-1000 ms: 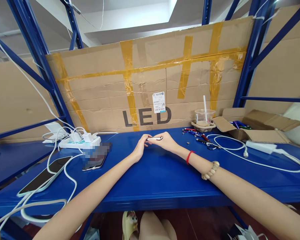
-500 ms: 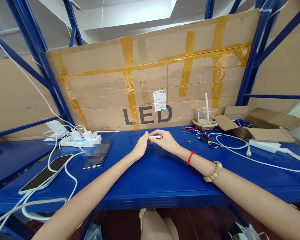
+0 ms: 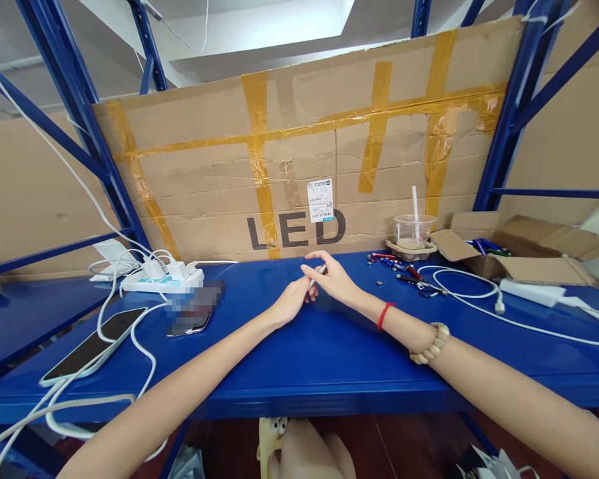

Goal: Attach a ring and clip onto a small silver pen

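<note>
Over the middle of the blue table, my hands meet around a slim silver pen. My left hand is closed around its lower end, which the fingers hide. My right hand is at the upper end, with the pen lying between its thumb and lower fingers. The right index finger is raised and apart from the thumb. A red string and a beaded bracelet circle my right wrist and forearm. The pen is tilted, its upper end leaning to the right.
Several pens and small parts, with scissors, lie to the right. Beyond them are a plastic cup, an open cardboard box and a white charger. Phones, cables and a power strip occupy the left.
The pen has turned from nearly level to steeply tilted. My left hand has moved slightly right and lower, and my right index finger has lifted off the pen.
</note>
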Demonstrator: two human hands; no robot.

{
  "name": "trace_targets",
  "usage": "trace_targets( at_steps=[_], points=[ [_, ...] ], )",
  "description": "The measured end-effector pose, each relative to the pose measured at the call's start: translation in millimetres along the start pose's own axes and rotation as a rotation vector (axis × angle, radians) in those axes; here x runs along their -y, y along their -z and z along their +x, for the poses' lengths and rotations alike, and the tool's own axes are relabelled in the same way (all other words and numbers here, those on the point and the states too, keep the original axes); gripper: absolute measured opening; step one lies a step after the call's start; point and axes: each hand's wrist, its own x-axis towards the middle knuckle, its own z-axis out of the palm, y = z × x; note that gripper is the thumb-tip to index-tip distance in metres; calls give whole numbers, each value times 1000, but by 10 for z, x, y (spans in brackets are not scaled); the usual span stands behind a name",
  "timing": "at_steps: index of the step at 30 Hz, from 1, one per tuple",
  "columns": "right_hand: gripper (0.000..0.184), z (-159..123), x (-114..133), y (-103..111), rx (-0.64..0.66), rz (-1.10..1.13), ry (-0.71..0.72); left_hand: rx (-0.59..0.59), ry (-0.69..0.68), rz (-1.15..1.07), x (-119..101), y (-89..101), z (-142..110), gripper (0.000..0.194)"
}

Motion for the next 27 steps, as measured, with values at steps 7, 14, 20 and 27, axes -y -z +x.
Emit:
trace_targets(
  at_steps=[7,14,20,27],
  points=[
    [39,16,79,6,-25,-158,-30,-94,125,-113,5,-86,-13,48],
    [39,-40,75,-95,-40,-192,-6,-172,114,-143,5,-84,-43,49],
    [46,-62,72,-127,-113,-383,61,-230,177,-170,-26,-84,-35,47],
    [54,-41,29,-49,-39,-593,6,-246,143,-23,85,-42,-12,49]
  ],
)
